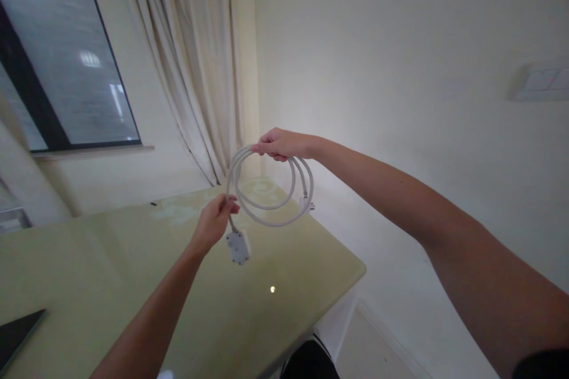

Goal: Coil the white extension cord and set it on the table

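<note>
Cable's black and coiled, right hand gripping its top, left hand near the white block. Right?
Wrong colour: the head view shows the cable pale, not black. The rest holds: coiled, right hand gripping its top, left hand near the white block.

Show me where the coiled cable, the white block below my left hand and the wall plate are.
Coiled cable [275,224]: head view, bottom of its outer loop.
White block [238,247]: head view, middle of its face.
Wall plate [544,80]: head view, its visible front.
</note>
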The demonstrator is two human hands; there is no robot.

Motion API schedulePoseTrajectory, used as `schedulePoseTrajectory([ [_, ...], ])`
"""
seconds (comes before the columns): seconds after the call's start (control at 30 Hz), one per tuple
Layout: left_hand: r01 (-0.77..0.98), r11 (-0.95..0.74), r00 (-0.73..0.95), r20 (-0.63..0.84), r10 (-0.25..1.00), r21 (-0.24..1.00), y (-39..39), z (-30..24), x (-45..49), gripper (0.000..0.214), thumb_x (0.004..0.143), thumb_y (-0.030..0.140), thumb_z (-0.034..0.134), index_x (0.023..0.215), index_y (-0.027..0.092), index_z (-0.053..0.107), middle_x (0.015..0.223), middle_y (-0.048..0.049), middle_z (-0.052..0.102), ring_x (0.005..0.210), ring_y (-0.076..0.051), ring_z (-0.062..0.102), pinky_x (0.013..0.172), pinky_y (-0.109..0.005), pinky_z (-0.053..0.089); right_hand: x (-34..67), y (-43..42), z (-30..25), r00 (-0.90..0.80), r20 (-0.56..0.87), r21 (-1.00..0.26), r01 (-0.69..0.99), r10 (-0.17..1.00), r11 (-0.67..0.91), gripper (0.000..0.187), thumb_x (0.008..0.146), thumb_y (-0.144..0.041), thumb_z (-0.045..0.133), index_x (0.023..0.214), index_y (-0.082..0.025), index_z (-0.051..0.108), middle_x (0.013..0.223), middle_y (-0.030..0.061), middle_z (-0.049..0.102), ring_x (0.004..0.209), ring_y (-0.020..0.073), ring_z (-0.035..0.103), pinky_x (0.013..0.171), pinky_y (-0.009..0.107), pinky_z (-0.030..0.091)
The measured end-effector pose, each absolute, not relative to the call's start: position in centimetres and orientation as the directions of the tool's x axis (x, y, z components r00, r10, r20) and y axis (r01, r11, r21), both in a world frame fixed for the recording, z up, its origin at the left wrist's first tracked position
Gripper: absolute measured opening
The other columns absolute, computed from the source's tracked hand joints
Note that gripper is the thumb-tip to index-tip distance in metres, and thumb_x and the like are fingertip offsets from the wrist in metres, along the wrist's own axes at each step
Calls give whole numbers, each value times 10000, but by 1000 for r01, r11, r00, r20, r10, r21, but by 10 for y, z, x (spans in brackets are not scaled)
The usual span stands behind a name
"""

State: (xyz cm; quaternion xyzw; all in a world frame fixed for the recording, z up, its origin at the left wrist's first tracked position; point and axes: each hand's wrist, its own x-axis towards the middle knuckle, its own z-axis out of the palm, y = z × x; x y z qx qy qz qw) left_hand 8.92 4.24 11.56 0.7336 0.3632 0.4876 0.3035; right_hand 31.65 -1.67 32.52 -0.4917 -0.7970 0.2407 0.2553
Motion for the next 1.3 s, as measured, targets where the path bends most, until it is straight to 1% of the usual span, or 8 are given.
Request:
schedulePoseTrajectory([
  [0.13,144,-527,251,484,838,838,20,129,77,423,900,601,522,950,190,609,669,31,556,575,-140,562,568,-274,500,322,-23,318,-420,154,-531,728,894,434,426,981,-502,628,753,-159,520,522,-67,450,438,60,440,430,186,321],
  [0.27,105,-554,206,527,824,826,2,159,68,401,926,583,546,936,189,624,627,72,418,489,-92,379,444,-214,303,318,-15,305,-442,45,-686,639,896,349,464,942,-577,642,780,-161,517,556,-79,423,426,47,396,407,181,296],
  [0.4,308,-674,178,655,734,671,-7,188,64,336,967,489,511,853,194,625,573,72,385,493,-97,333,468,-234,241,303,-3,296,-448,-128,-866,486,885,121,504,983,-630,541,791,-163,529,551,-99,335,406,41,294,370,160,237],
  [0.53,457,-729,181,750,637,509,-19,201,61,292,984,424,509,812,205,596,542,78,373,495,-98,342,498,-244,253,288,3,291,-287,-198,-890,454,937,-49,430,1039,-482,531,734,-187,464,528,-84,369,396,51,342,368,154,296],
  [0.73,488,-761,237,774,587,428,-44,206,41,307,981,438,525,789,208,593,553,75,361,499,-100,331,497,-247,258,278,5,295,-114,-36,-967,253,993,-6,384,1099,-323,418,735,-208,372,515,-104,325,375,35,251,357,137,210],
  [0.93,589,-683,288,676,678,433,-49,197,11,543,928,570,533,575,223,311,554,56,259,514,-99,302,494,-249,242,297,16,319,182,191,-980,84,964,179,348,1095,-305,417,761,-227,357,520,-100,316,396,53,267,362,156,224],
  [1.17,695,-660,456,536,711,284,-40,168,11,646,855,700,560,479,221,345,452,36,310,442,-120,320,475,-267,226,336,23,340,367,421,-903,251,829,347,269,1031,-303,552,804,-219,436,544,-80,337,436,71,295,376,190,224],
  [1.3,801,-570,454,433,778,185,-35,152,15,584,868,704,530,515,242,584,499,-18,555,476,-174,505,509,-283,258,356,19,349,418,494,-849,421,763,320,238,972,-270,616,780,-192,500,552,-57,375,459,76,323,395,210,220],
])
